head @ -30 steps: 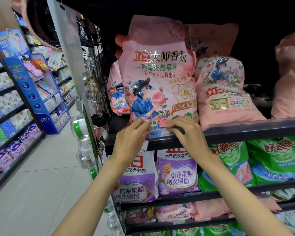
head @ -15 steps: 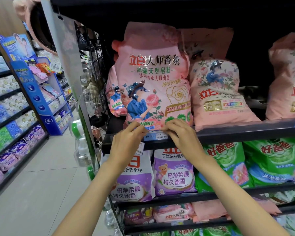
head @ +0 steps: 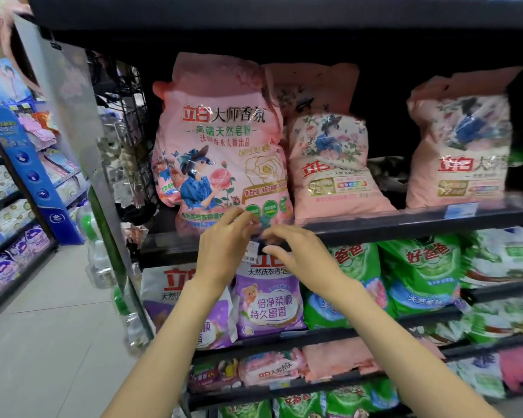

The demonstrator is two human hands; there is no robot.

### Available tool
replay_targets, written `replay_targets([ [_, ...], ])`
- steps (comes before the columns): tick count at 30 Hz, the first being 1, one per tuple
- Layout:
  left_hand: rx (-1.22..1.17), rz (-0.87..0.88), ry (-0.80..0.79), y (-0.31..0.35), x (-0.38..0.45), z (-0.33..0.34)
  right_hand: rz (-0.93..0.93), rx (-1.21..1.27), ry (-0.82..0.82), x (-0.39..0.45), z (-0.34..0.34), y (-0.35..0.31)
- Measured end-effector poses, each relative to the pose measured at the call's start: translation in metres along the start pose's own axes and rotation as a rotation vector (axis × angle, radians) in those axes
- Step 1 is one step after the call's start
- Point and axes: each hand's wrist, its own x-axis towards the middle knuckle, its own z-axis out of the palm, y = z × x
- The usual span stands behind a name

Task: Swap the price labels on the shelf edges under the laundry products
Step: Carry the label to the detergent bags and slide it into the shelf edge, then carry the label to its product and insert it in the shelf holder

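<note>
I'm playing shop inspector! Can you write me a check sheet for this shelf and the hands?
Surface: black shelf edge, partly blurred.
Job's things: white label below the fingers; blue label further right.
Clutter: pink bags above, purple bags and green bags below.
Grippers: left hand and right hand at the edge; grip unclear.
Cables: nothing seen.
Surroundings: aisle floor, blue display.

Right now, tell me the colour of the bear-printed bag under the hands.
Purple with a white panel, on the bear bag; the head view shows it.
</note>
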Motion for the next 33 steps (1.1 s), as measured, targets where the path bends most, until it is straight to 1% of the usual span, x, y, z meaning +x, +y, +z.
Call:
replay_targets([
  [2, -0.043, 0.015, 0.016, 0.026, 0.003, 0.008, 0.073, 0.071, -0.027, -0.015, -0.013, 0.004],
  [4, -0.103, 0.038, 0.028, 0.053, 0.004, 0.019, 0.132, 0.086, -0.035, -0.032, -0.027, 0.009],
  [8, -0.278, 0.056, 0.005, 0.111, 0.004, 0.043, 0.248, 0.079, 0.039, -0.071, -0.060, 0.024],
  [12, -0.371, 0.146, -0.054, 0.170, 0.000, 0.069, 0.391, 0.012, 0.095, -0.120, -0.102, 0.047],
  [14, -0.366, 0.178, -0.096, 0.200, -0.003, 0.081, 0.453, -0.020, 0.128, -0.150, -0.124, 0.056],
  [17, -0.328, 0.279, -0.135, 0.247, -0.010, 0.103, 0.567, -0.136, 0.151, -0.200, -0.155, 0.068],
  [20, -0.355, 0.402, -0.172, 0.294, -0.019, 0.123, 0.717, -0.253, 0.188, -0.257, -0.184, 0.080],
  [25, -0.421, 0.571, -0.239, 0.373, -0.030, 0.154, 0.941, -0.440, 0.299, -0.346, -0.235, 0.090],
  [29, -0.474, 0.697, -0.294, 0.431, -0.038, 0.182, 1.111, -0.467, 0.453, -0.404, -0.268, 0.094],
  [33, -0.506, 0.792, -0.312, 0.481, -0.040, 0.207, 1.239, -0.510, 0.556, -0.439, -0.296, 0.092],
])
